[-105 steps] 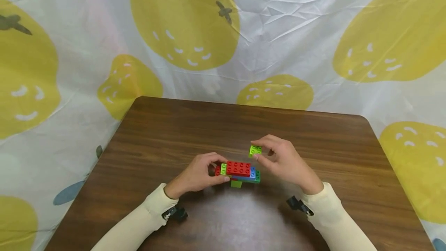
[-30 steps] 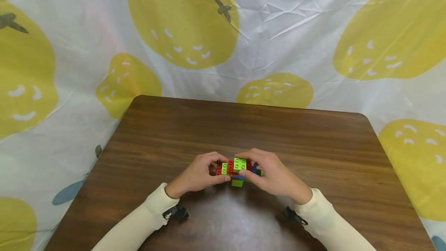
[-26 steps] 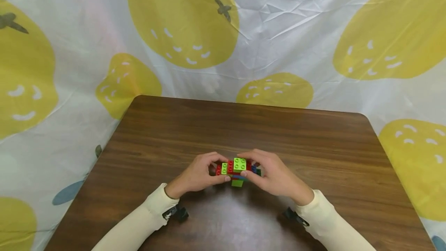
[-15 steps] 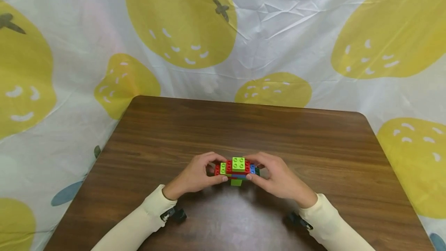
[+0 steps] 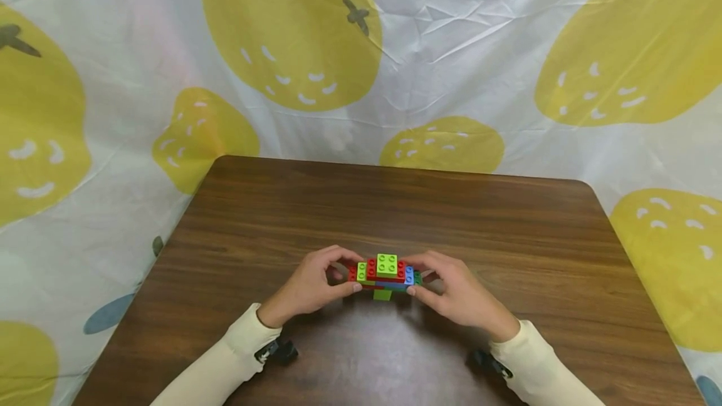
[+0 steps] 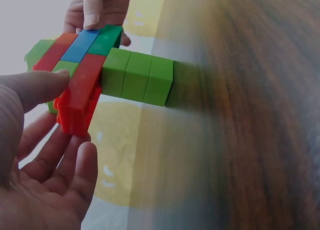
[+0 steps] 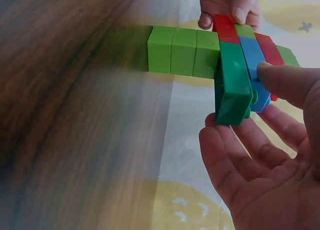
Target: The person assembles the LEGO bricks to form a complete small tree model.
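A model of stacked toy building bricks stands on the table, widening upward from a stem of lime bricks. Over the stem lie a red brick and a dark green brick, then a lime one and a blue brick. Above them is a long red brick, topped by a square lime brick. My left hand holds the model's left end, thumb at the near side and fingers behind. At the right end my right hand pinches it, thumb on the blue brick.
The brown wooden table has rounded far corners. A white cloth with a yellow fruit print hangs behind and beside it. Dark wrist cameras sit under both cuffs.
My right hand brought the square lime brick from the right onto the red brick, let go of it, and shifted right to the blue brick. My left hand moved slightly left.
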The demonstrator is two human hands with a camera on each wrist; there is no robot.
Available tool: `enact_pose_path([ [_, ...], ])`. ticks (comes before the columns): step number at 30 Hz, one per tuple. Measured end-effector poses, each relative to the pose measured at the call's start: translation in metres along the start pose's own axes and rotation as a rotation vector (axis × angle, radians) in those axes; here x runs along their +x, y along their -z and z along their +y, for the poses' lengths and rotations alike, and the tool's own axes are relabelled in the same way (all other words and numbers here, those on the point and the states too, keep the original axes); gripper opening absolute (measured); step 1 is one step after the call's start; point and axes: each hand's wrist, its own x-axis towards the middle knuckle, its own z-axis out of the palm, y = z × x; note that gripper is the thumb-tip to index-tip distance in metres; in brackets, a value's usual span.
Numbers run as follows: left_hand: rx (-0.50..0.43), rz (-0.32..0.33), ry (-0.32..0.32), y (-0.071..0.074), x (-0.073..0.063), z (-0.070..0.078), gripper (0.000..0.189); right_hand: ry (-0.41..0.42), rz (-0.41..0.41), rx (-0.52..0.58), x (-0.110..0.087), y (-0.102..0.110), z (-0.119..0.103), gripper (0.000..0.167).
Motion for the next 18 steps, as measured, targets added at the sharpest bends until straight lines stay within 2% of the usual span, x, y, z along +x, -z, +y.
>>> enact_pose_path([
  [9,-0.011,-0.007,-0.012,-0.0015,-0.0017,-0.0016,0.041,0.003,0.006,-0.062,-0.0043,-0.0012,0.0014,0.051],
  [18,-0.014,0.015,-0.011,-0.0014,0.0006,-0.0019,0.043,0.051,0.079,-0.004,-0.0005,-0.0015,0.0029,0.049],
])
